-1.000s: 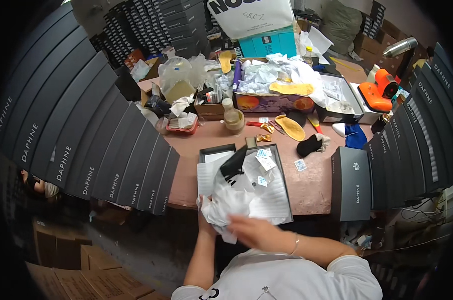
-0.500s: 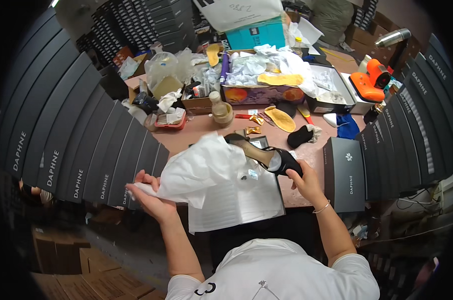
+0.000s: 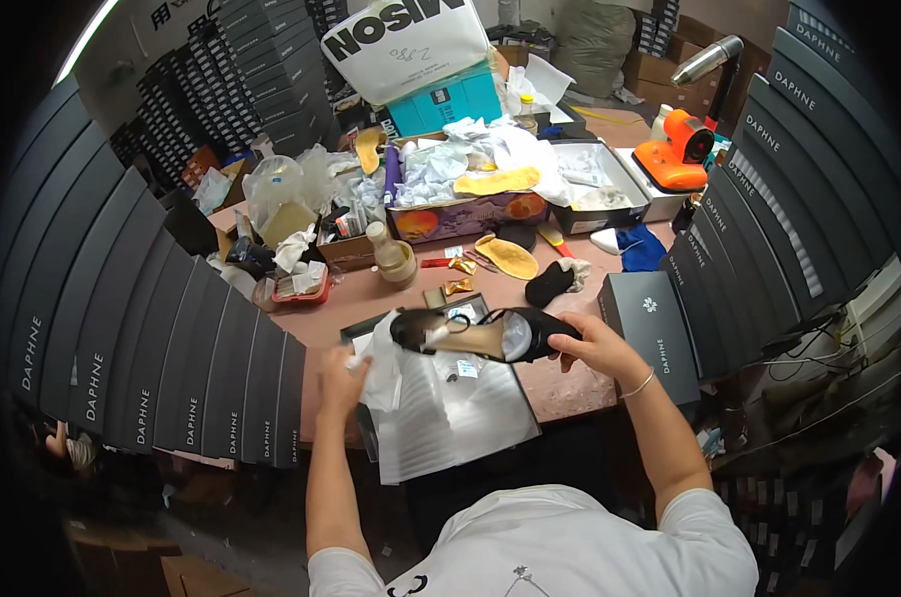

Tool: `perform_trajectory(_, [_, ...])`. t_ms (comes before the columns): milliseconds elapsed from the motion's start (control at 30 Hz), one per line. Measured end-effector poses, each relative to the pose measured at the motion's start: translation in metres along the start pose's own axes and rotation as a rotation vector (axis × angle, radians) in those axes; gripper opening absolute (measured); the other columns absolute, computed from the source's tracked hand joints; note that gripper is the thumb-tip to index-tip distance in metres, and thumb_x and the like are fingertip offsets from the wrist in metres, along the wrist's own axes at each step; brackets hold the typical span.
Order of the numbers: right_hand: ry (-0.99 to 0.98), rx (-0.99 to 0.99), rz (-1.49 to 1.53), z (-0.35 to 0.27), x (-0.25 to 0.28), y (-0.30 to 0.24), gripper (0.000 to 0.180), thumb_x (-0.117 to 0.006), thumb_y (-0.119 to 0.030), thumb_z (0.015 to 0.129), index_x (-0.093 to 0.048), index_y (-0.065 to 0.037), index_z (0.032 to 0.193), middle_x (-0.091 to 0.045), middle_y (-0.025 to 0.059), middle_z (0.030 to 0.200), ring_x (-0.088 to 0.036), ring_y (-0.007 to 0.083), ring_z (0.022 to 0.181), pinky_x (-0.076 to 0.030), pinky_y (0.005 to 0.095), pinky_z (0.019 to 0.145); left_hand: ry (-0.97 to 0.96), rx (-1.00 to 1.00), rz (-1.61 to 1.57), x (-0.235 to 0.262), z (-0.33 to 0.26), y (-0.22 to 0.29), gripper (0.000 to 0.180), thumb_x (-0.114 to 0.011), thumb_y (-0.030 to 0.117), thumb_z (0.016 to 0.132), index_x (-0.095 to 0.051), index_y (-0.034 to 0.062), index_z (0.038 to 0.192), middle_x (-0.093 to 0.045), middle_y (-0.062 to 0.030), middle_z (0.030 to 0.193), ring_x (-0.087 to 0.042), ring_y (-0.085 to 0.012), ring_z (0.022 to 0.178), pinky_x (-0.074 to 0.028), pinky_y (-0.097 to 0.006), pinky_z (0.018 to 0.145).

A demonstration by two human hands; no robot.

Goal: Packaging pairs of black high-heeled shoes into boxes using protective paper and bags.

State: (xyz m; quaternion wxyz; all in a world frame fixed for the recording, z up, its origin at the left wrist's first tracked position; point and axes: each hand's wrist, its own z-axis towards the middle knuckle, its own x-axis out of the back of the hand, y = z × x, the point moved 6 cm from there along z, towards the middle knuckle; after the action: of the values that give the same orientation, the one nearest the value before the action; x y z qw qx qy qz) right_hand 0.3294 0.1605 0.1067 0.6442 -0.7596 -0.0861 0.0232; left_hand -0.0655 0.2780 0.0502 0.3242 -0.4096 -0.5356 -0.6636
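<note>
My right hand (image 3: 605, 350) grips a black strappy shoe (image 3: 485, 335) by its toe, thumb on top. The shoe lies level in the air, its beige insole facing up and white stuffing inside the toe. At the shoe's heel end hangs crumpled white tissue paper (image 3: 381, 373). My left hand (image 3: 341, 383), slightly blurred, holds the paper's left edge with closed fingers. Below both is an open dark shoebox (image 3: 364, 423), with a translucent white sheet (image 3: 460, 428) spread over it and hanging past its near edge.
Stacked dark shoeboxes rise at the left (image 3: 172, 348) and right (image 3: 739, 249). Behind the work stand a glue bottle (image 3: 391, 257), yellow insoles (image 3: 507, 257), a black-and-white bundle (image 3: 553, 284), a carton of crumpled paper (image 3: 470, 221) and an orange device (image 3: 672, 159).
The tissue paper has gone from spread wide to bunched by the shoe's heel. My left hand has moved inward with it. The shoe has turned more level, and the view has shifted.
</note>
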Motion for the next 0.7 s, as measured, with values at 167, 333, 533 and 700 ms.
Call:
perform_trajectory(167, [-0.569,0.115,-0.542,0.028,-0.055,-0.043,0.035,-0.065,-0.030,0.088,-0.059,0.002,0.101,-0.063,0.0083,0.076,-0.062,0.0151,0.058,-0.049,0.0278,0.055,0.235,-0.265,-0.066,0.089,-0.027,0.090,0.053,-0.066,0.033,0.081,-0.056,-0.0024,0.119,-0.057,-0.0211,0.116,-0.051,-0.0385,0.111,-0.041,-0.045,0.092])
perform_trajectory(333, [-0.822,0.200,-0.747,0.059,-0.117,-0.046,0.041,-0.065,-0.035,0.087,-0.059,0.002,0.103,-0.065,0.0113,0.076,-0.064,0.0182,0.060,-0.050,0.0321,0.057,-0.535,-0.190,0.106,-0.081,-0.050,-0.018,0.048,-0.067,0.024,0.077,-0.054,0.0003,0.117,-0.057,-0.0240,0.114,-0.052,-0.0388,0.110,-0.041,-0.043,0.096])
perform_trajectory(533, [-0.846,0.160,-0.783,0.050,-0.102,-0.044,0.042,-0.066,-0.036,0.086,-0.060,0.000,0.106,-0.064,0.0112,0.070,-0.064,0.0203,0.059,-0.049,0.0328,0.055,-0.200,-0.182,-0.446,0.062,-0.063,0.040,0.077,-0.069,0.037,0.080,-0.036,-0.0024,0.136,-0.043,-0.0223,0.136,-0.043,-0.0328,0.127,-0.033,-0.041,0.106])
perform_trajectory(700, [-0.900,0.363,-0.813,0.075,-0.149,-0.057,0.044,-0.069,-0.034,0.082,-0.059,0.000,0.109,-0.065,0.0151,0.088,-0.064,0.0281,0.080,-0.049,0.0373,0.071,-0.746,0.372,-1.534,-0.057,-0.131,0.107,0.077,-0.029,0.066,0.092,-0.035,0.0061,0.140,-0.052,-0.0212,0.126,-0.058,-0.0342,0.111,-0.052,-0.047,0.085])
